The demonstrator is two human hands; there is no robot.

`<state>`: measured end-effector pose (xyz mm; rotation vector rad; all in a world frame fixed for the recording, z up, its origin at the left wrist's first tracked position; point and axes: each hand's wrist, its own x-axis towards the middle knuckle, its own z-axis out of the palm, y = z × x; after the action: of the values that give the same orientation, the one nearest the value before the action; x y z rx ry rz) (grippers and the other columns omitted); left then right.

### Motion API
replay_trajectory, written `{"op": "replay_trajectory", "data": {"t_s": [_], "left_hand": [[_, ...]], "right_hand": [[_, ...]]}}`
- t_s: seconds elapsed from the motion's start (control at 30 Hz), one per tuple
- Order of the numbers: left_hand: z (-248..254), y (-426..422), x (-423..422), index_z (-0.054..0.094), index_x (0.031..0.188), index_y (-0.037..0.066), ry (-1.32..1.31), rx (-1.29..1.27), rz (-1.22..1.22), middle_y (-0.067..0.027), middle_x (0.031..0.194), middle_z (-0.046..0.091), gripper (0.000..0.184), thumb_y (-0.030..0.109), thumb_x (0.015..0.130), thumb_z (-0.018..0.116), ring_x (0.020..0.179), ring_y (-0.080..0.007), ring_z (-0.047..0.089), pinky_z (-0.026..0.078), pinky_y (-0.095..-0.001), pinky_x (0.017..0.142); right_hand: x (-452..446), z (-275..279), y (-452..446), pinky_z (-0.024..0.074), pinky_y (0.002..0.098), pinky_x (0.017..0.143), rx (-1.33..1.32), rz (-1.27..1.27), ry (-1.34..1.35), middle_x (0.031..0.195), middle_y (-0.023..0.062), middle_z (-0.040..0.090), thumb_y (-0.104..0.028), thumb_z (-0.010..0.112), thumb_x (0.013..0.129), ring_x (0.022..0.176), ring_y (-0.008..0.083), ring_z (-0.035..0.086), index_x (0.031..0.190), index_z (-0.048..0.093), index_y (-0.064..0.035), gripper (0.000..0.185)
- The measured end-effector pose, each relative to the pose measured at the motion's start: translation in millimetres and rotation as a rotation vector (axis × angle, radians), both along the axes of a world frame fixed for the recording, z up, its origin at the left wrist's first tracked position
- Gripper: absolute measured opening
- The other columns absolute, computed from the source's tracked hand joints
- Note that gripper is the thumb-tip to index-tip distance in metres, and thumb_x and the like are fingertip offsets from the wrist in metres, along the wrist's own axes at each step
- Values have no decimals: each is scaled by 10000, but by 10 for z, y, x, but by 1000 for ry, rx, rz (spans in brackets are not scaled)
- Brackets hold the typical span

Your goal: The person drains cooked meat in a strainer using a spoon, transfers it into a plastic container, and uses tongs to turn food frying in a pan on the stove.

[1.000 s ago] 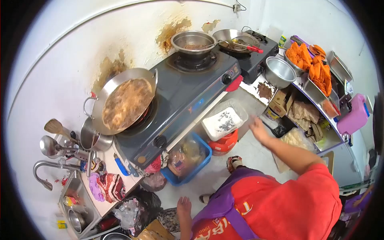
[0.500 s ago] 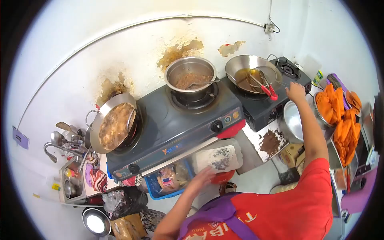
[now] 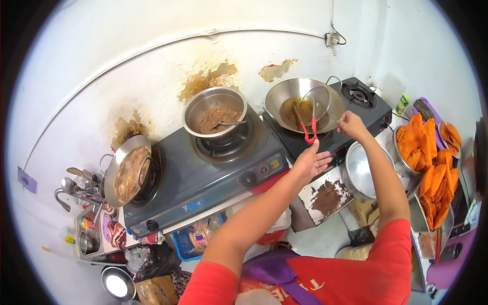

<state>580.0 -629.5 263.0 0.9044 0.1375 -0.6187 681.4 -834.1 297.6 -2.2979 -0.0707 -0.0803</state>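
My right hand (image 3: 352, 125) is closed around the thin handle of a round wire strainer (image 3: 329, 104), held over the wok (image 3: 277, 96). Oil (image 3: 295, 112) lies in the bottom of that wok. Red-handled tongs (image 3: 310, 133) rest against the strainer and the wok, their handle ends pointing toward me. Just below those handles is my left hand (image 3: 311, 161), fingers stretched out and holding nothing; whether the thumb touches the tongs I cannot tell. The wok stands on the right-hand stove (image 3: 333, 144).
On the left stove (image 3: 208, 178) sit a pot (image 3: 190, 119) of brownish food with a spoon and a wok (image 3: 109, 178) of frying food. Orange pieces (image 3: 417, 140) fill containers at right, beside a metal basin (image 3: 358, 170). A blue basket (image 3: 181, 244) is below.
My left hand has moved up and right, from above the white tray to the tongs. The tongs have turned more upright. My right hand stays on the strainer handle; the view has shifted.
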Motion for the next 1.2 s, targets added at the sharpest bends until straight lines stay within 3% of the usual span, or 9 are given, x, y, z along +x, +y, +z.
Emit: {"op": "replay_trajectory", "data": {"t_s": [0.03,0.13,0.23,0.33,0.5,0.67,0.83,1.2], "left_hand": [[-24,-46,41,309,1313,127,-6,-16,17,-115,1182,544,615,547,891,468,1029,-226,566,474,-334,800],[-72,-80,103,351,1283,141,-15,10,83,-77,1141,579,550,529,907,453,1008,-189,573,443,-330,826],[8,-21,117,383,1250,145,16,42,166,-69,1153,582,516,529,911,444,1017,-179,568,415,-330,852],[-13,127,147,449,1220,101,38,-58,220,-74,1206,549,509,504,910,468,1117,-193,514,383,-343,933],[-166,206,262,575,1061,85,-24,-29,196,-52,1102,590,360,407,931,478,1069,-173,541,410,-300,879],[-94,177,224,566,1052,75,10,-54,219,-59,1041,612,327,362,925,478,992,-166,584,447,-283,812],[-97,131,194,507,1082,94,-37,81,230,-60,1041,604,354,396,898,525,996,-170,579,432,-313,844],[-104,66,191,527,1046,113,-129,231,255,-25,987,611,351,430,894,530,953,-128,583,435,-306,819]], "right_hand": [[-7,-19,25,502,346,613,-15,20,-40,736,148,644,-156,578,796,676,253,651,843,525,-7,165],[-62,-6,79,491,402,737,-194,34,-251,861,197,647,-168,581,797,825,346,634,937,553,0,220],[-151,155,111,458,438,824,-256,3,-181,958,222,626,-182,579,803,933,398,580,1018,565,-22,269],[-200,258,137,470,445,802,-335,-16,-176,940,217,632,-190,573,812,906,385,597,1041,561,-47,270],[-276,307,263,473,470,751,-563,-47,-286,896,206,635,-154,525,838,887,378,604,1076,541,-70,252],[-259,322,258,484,455,717,-723,-51,-363,907,186,632,-71,485,826,850,365,611,1159,531,-107,338],[-109,189,69,485,446,715,-790,-34,-418,938,165,611,-11,479,795,833,352,615,1214,555,-175,457],[-130,144,-105,475,468,723,-726,-112,-433,966,151,593,-14,424,817,840,373,605,1197,564,-196,444]]}}
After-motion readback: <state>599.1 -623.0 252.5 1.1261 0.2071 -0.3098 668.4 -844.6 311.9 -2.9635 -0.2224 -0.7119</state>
